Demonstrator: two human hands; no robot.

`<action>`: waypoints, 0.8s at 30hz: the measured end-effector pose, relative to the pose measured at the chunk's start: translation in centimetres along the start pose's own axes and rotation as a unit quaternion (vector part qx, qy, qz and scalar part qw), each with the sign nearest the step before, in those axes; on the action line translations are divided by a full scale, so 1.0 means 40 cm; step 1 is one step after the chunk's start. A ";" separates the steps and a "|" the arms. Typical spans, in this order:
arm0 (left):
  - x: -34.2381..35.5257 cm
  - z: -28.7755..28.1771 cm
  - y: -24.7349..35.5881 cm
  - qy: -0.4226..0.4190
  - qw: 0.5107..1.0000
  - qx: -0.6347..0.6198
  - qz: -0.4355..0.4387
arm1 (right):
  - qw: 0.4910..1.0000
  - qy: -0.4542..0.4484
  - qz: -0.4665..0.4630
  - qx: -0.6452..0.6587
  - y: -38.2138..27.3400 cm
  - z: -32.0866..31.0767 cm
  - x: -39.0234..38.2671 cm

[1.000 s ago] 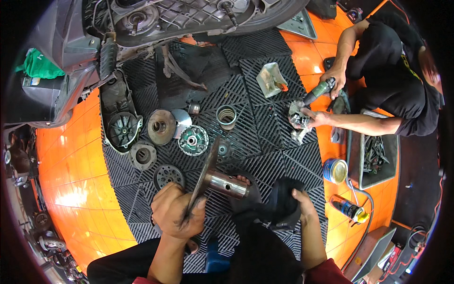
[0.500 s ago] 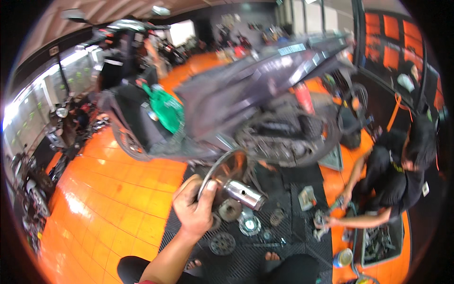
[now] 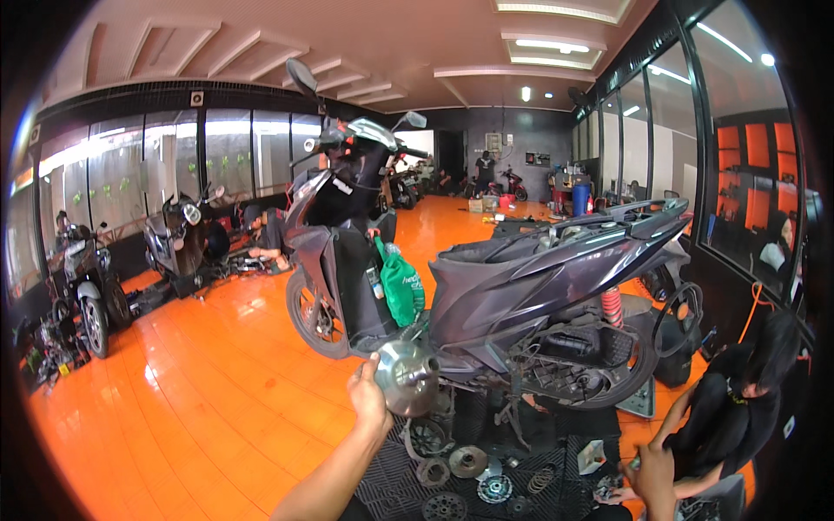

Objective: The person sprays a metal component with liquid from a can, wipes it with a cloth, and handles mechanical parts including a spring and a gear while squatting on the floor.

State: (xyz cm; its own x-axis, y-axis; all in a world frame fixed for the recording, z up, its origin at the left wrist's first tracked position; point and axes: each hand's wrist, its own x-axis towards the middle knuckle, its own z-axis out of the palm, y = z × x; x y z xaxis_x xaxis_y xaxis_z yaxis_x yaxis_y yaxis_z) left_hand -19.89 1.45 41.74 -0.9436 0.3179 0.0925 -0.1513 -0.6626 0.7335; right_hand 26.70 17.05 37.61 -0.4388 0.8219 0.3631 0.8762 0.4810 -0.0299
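Note:
My left hand (image 3: 370, 392) grips the rim of a shiny metal pulley disc (image 3: 407, 379), thumb on its near face. It is held up in front of the scooter (image 3: 521, 295), whose rear wheel and engine side show at the right. My right hand (image 3: 653, 476) rises from the lower edge beside a crouching co-worker; its fingers are too unclear to read. On the black mat (image 3: 556, 434) below lie a round metal plate (image 3: 468, 462), a toothed silver disc (image 3: 494, 489), a coil spring (image 3: 541, 478) and a dark ring (image 3: 433, 472).
The crouching co-worker (image 3: 738, 417) in black works over small parts at the right. A white box (image 3: 592, 457) stands on the mat. A green bag (image 3: 401, 288) hangs on the scooter. Other motorcycles (image 3: 94, 295) stand at the left on the orange floor (image 3: 191, 408).
My view has tilted up. The pulley disc has turned in my left hand's grip, so its shaft no longer shows to the right. My right hand has come into view.

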 end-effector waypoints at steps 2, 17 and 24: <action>0.003 0.040 -0.006 -0.014 0.999 -0.027 -0.020 | 0.984 0.117 -0.095 0.093 -0.082 -0.103 0.080; -0.094 0.042 -0.025 -0.073 0.956 -0.032 -0.282 | 0.502 -0.351 0.004 0.791 -0.593 0.046 0.228; -0.111 0.065 -0.069 -0.128 0.924 0.019 -0.361 | 0.473 -0.332 0.088 0.811 -0.515 0.018 0.259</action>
State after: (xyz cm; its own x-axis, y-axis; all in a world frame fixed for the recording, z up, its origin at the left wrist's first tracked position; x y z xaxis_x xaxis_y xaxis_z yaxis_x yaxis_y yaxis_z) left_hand -14.53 3.63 41.06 -0.4996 0.8207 -0.2771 -0.6983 -0.1924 0.6894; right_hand 3.98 15.87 41.32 -0.8252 0.5484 -0.1352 -0.1585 -0.4546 -0.8765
